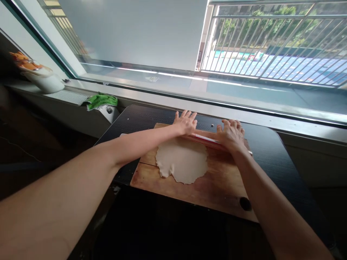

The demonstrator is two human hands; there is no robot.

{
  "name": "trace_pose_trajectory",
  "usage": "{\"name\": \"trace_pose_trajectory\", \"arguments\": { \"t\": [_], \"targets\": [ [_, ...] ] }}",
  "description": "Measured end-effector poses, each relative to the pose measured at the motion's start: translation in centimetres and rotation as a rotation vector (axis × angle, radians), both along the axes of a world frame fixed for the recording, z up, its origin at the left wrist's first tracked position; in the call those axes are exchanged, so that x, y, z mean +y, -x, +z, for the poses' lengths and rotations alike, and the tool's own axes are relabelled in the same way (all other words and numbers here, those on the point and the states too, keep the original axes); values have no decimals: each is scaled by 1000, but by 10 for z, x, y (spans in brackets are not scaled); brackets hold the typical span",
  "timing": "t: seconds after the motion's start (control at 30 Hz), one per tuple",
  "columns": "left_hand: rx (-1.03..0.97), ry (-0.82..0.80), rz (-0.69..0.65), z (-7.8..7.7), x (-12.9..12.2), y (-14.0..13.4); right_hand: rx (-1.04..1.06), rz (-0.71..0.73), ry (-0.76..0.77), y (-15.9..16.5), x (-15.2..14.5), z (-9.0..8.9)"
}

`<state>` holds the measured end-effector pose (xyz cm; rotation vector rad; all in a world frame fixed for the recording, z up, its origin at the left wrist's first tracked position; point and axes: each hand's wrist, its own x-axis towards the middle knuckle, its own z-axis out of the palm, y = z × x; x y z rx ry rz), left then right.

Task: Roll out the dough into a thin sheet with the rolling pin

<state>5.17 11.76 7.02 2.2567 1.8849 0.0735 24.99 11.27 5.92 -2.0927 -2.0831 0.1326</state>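
A thin, uneven sheet of dough point(184, 160) lies flat on a wooden board point(222, 187). Across its far edge rests a long roller with red and pale stripes point(206, 138), probably a rolling pin. My left hand point(186, 123) presses on the roller's left part with fingers stretched forward and spread. At the right part, my right hand point(231, 134) leans on it palm down, its fingers apart and slightly bent. Both palms touch the roller, and neither hand wraps round it. The roller's ends are mostly hidden by my hands and arms.
The board lies on a black table point(271, 159) against a window sill point(162, 98). To the left, a green cloth point(102, 101) and a white pot point(45, 81) with an orange figure point(25, 61) sit on the ledge. A railing point(271, 47) stands outside.
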Motion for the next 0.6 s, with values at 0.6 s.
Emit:
{"name": "trace_pose_trajectory", "arguments": {
  "t": [0.6],
  "targets": [
    [-10, -137, -173, -13, -30, 6, -109, 268, -69, -7, -28, -13]
  ]
}}
